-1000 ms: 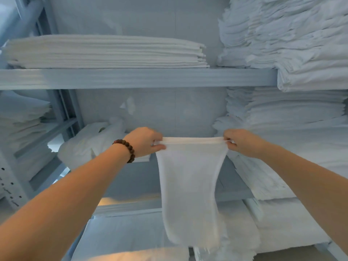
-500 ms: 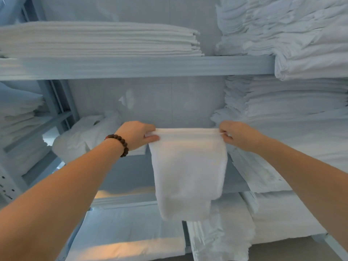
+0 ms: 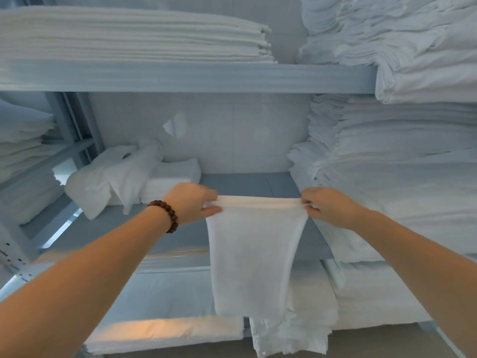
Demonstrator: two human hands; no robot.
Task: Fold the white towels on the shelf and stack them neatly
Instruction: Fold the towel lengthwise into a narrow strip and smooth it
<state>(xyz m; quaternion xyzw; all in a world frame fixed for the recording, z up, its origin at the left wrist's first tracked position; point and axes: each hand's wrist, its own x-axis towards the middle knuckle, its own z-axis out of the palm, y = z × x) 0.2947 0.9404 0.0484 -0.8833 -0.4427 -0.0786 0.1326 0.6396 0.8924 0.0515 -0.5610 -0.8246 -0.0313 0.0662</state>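
A white towel (image 3: 253,257) hangs doubled over in front of the middle shelf (image 3: 242,184). My left hand (image 3: 191,202), with a bead bracelet on its wrist, pinches the towel's top left corner. My right hand (image 3: 325,208) pinches the top right corner. The top edge is stretched flat between them, and the lower end hangs past the shelf's front edge. Loose crumpled white towels (image 3: 113,177) lie at the shelf's left, beside a small folded stack (image 3: 173,174).
Tall piles of white linen (image 3: 392,177) fill the right side of the shelves. A flat folded stack (image 3: 129,37) lies on the upper shelf. More folded linen (image 3: 167,306) sits on the lower shelf. A metal upright (image 3: 69,125) stands at left.
The towel's hanging length was flipped up into a fold and now hangs shorter and doubled. Both hands have stayed on the top corners and sit a little lower in view.
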